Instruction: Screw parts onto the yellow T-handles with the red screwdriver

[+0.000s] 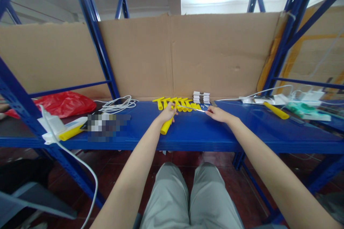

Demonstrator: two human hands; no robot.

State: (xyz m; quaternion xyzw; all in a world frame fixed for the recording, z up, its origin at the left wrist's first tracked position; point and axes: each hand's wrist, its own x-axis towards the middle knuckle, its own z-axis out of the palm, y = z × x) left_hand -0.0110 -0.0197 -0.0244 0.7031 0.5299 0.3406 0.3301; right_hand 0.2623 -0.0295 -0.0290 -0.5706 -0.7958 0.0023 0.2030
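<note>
My left hand [167,113] is closed around a yellow T-shaped tool with a round handle [166,128], which points toward the front edge of the blue shelf. From there a thin, light-coloured strip [198,110] stretches across to my right hand [215,113], whose fingers pinch its far end. Whether the strip is seated in the tool's head is too small to tell. Just behind my hands lies a row of several similar yellow T-shaped tools [160,104]. Small yellow pieces [196,106] lie at the row's right end. A stack of white folded pieces with dark middles [201,97] stands against the cardboard.
A cardboard sheet [139,57] walls off the back, between blue posts [100,50]. On the left are a red plastic bag [64,103], coiled white cable [119,105] and a yellow handle [71,133]. Another yellow handle [276,111] lies right, near white cables.
</note>
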